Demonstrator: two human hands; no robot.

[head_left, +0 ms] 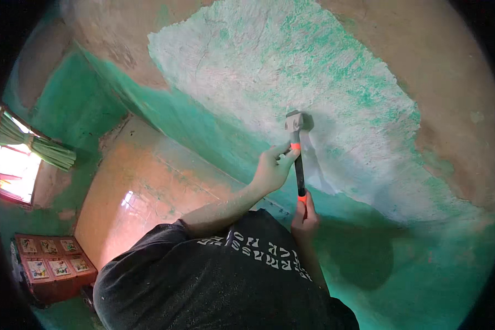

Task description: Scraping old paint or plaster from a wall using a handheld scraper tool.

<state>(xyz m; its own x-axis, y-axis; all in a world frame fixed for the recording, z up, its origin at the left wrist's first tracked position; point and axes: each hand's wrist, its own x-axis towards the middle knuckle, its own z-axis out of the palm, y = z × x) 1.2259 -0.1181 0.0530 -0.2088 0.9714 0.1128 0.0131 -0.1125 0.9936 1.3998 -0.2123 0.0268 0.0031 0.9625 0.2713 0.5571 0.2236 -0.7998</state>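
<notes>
Hammer-like tool (300,175) with blocky grey head (295,122) and slim black-and-orange handle (301,186) stands before the rough, flaking white-and-green wall patch (231,82), long axis near to far. Head lies beyond the fingers; left hand (274,168), nearer it, pinches the upper handle; right hand (306,221) grips the near end. Wall contact: cannot tell.

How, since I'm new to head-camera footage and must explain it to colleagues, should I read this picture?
There is no robot here: you see a person's two bare hands. The single picture comes from a wide fisheye camera on that person's head, so straight edges bend; the dark shirt is the wearer's own. The left hand grips a hammer-like tool near its grey head, and the right hand holds its black handle lower down. Before them is a green wall with a rough whitish patch. A reddish cabinet stands far left.
</notes>
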